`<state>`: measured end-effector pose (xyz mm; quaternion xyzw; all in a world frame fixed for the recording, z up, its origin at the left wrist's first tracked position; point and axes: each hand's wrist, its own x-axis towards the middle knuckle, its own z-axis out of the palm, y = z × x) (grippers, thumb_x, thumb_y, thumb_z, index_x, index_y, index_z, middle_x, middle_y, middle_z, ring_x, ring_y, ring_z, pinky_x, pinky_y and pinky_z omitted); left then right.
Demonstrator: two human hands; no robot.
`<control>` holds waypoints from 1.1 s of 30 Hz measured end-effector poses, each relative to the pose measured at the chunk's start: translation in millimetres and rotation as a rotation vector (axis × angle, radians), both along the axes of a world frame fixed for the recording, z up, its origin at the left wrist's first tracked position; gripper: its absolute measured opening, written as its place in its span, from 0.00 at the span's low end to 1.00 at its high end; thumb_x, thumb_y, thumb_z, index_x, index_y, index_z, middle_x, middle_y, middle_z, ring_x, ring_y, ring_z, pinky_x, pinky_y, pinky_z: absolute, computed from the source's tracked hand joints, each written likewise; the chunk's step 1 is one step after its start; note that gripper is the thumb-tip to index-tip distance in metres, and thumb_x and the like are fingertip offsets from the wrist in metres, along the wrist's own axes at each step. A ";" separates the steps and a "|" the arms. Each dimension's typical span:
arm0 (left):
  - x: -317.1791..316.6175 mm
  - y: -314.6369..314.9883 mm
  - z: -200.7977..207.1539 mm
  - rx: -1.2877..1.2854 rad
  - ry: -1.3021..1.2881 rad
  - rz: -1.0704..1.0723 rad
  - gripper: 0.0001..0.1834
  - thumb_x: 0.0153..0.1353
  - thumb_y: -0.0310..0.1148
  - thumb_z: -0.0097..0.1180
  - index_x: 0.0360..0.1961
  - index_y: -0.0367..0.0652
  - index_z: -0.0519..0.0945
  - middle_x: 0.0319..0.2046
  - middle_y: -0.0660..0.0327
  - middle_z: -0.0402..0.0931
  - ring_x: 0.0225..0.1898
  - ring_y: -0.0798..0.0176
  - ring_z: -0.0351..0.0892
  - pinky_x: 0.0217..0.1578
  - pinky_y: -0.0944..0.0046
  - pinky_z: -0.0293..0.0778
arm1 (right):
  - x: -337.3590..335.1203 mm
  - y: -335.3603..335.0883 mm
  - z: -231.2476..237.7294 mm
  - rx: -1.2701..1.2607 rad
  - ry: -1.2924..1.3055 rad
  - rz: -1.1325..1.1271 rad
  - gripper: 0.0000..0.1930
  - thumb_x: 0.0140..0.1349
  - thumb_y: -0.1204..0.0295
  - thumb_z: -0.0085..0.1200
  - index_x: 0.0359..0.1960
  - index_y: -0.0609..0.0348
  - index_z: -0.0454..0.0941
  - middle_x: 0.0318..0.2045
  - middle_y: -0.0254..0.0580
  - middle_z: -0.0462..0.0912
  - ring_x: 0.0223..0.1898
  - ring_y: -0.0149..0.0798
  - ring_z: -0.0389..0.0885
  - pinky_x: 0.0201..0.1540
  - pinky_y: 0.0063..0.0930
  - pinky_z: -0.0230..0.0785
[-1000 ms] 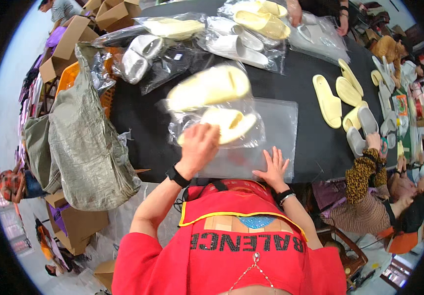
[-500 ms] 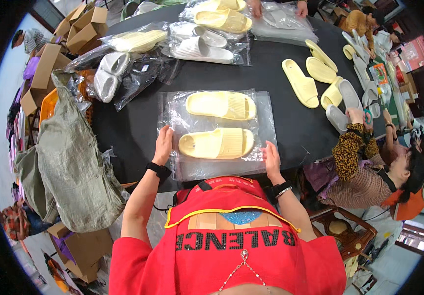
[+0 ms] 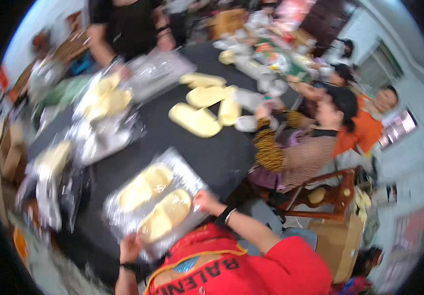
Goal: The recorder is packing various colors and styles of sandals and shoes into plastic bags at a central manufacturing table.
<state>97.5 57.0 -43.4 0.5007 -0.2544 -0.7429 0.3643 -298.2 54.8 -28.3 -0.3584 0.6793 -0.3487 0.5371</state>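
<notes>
The picture is smeared by motion. Two pale yellow slippers, the far one point(image 3: 144, 187) and the near one point(image 3: 166, 216), lie side by side in a clear plastic bag point(image 3: 187, 169) on the black table. My left hand point(image 3: 131, 247) is at the bag's near left edge, beside the near slipper. At the bag's right edge, close to that slipper's other end, is my right hand point(image 3: 207, 203). Both hands touch or nearly touch the plastic; blur hides whether their fingers grip it.
Loose yellow slippers point(image 3: 195, 120) lie farther back on the black table point(image 3: 212, 162), near grey ones. Bagged slippers point(image 3: 106, 101) are piled at the left. Across the table a person point(image 3: 126, 29) reaches to plastic bags point(image 3: 158, 69). Another person point(image 3: 315, 140) sits at the right, beside a wooden chair point(image 3: 320, 196).
The whole view has swung to the right and blurred, so the bag now appears tilted at lower left. My hands remain at its two sides. The person across the table now shows more fully.
</notes>
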 end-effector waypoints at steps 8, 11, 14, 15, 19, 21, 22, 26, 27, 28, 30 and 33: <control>-10.5 -41.4 62.1 -0.089 -0.038 -0.668 0.17 0.54 0.21 0.42 0.46 0.43 0.71 0.19 0.63 0.71 0.17 0.73 0.65 0.16 0.74 0.61 | 26.1 1.6 1.8 0.144 0.098 0.005 0.18 0.47 0.61 0.57 0.34 0.60 0.73 0.20 0.38 0.75 0.12 0.28 0.67 0.14 0.25 0.58; -14.6 -58.0 43.4 -1.050 -0.834 -0.846 0.19 0.52 0.27 0.48 0.48 0.43 0.72 0.31 0.55 0.73 0.31 0.57 0.72 0.31 0.59 0.68 | 40.3 -0.7 1.2 0.044 0.236 0.062 0.18 0.44 0.61 0.58 0.31 0.62 0.74 0.20 0.41 0.76 0.17 0.34 0.71 0.19 0.30 0.62; -70.5 -74.6 87.0 -1.249 -1.121 -0.794 0.27 0.48 0.39 0.56 0.51 0.41 0.68 0.42 0.50 0.71 0.43 0.48 0.70 0.47 0.52 0.63 | 35.6 -9.6 2.4 -0.105 0.324 0.170 0.11 0.41 0.68 0.55 0.24 0.63 0.76 0.22 0.43 0.78 0.25 0.34 0.73 0.27 0.34 0.64; -83.3 -89.1 75.1 -1.300 -1.191 -0.813 0.31 0.49 0.45 0.55 0.52 0.40 0.66 0.46 0.49 0.69 0.45 0.46 0.68 0.48 0.51 0.61 | 27.9 -15.4 -4.9 -0.027 0.463 0.201 0.09 0.43 0.69 0.53 0.23 0.63 0.76 0.19 0.41 0.77 0.22 0.33 0.72 0.25 0.34 0.64; -132.6 -113.3 54.2 -1.276 -1.091 -0.713 0.27 0.45 0.37 0.56 0.48 0.42 0.68 0.47 0.50 0.66 0.48 0.47 0.64 0.48 0.51 0.60 | -2.8 -11.9 -12.1 0.008 -0.011 0.086 0.14 0.53 0.64 0.53 0.37 0.59 0.72 0.27 0.32 0.75 0.25 0.27 0.71 0.23 0.23 0.64; -141.2 -104.5 44.9 -1.290 -1.137 -0.568 0.19 0.44 0.29 0.52 0.42 0.41 0.71 0.40 0.53 0.68 0.42 0.49 0.66 0.44 0.52 0.63 | 0.6 -12.7 20.9 0.187 -0.187 0.056 0.14 0.57 0.59 0.50 0.37 0.56 0.71 0.25 0.30 0.73 0.24 0.23 0.70 0.21 0.18 0.62; -147.4 -102.8 43.1 -1.220 -1.165 -0.601 0.19 0.43 0.30 0.53 0.40 0.44 0.72 0.39 0.54 0.68 0.43 0.50 0.66 0.43 0.52 0.63 | -1.8 -10.4 9.6 0.193 -0.307 -0.041 0.16 0.58 0.57 0.49 0.39 0.56 0.71 0.24 0.30 0.74 0.21 0.23 0.68 0.17 0.17 0.58; -136.5 -91.7 55.0 -1.157 -1.250 -0.621 0.18 0.41 0.31 0.55 0.38 0.48 0.72 0.37 0.56 0.68 0.43 0.51 0.67 0.42 0.52 0.63 | -2.6 2.1 9.9 0.069 -0.076 -0.059 0.10 0.58 0.65 0.47 0.30 0.59 0.73 0.23 0.35 0.76 0.22 0.27 0.73 0.19 0.23 0.66; -132.1 -88.5 63.3 -1.133 -1.246 -0.640 0.17 0.42 0.31 0.54 0.37 0.49 0.72 0.37 0.56 0.69 0.43 0.51 0.67 0.42 0.52 0.63 | -5.2 5.5 5.7 0.025 -0.061 -0.094 0.09 0.58 0.66 0.47 0.28 0.60 0.73 0.22 0.35 0.76 0.22 0.27 0.73 0.21 0.23 0.67; -121.9 -88.6 56.1 -1.026 -1.333 -0.703 0.15 0.43 0.32 0.54 0.36 0.49 0.71 0.36 0.56 0.68 0.43 0.52 0.67 0.41 0.51 0.63 | -3.5 8.7 6.3 0.032 -0.072 -0.074 0.09 0.58 0.66 0.47 0.28 0.60 0.73 0.22 0.35 0.76 0.22 0.27 0.73 0.21 0.23 0.67; -93.6 -82.2 46.5 -0.973 -1.278 -0.684 0.14 0.44 0.33 0.53 0.35 0.49 0.71 0.35 0.57 0.68 0.43 0.52 0.66 0.41 0.50 0.62 | -4.3 9.0 11.8 -0.011 -0.045 -0.133 0.08 0.57 0.69 0.48 0.27 0.62 0.73 0.20 0.36 0.76 0.21 0.26 0.73 0.24 0.22 0.67; -59.0 -64.5 63.1 -1.025 -1.428 -0.626 0.12 0.45 0.34 0.52 0.33 0.48 0.73 0.33 0.59 0.69 0.42 0.53 0.66 0.39 0.51 0.61 | 0.0 8.7 20.2 0.066 -0.007 -0.154 0.07 0.59 0.70 0.47 0.29 0.62 0.72 0.23 0.38 0.76 0.24 0.28 0.74 0.29 0.22 0.68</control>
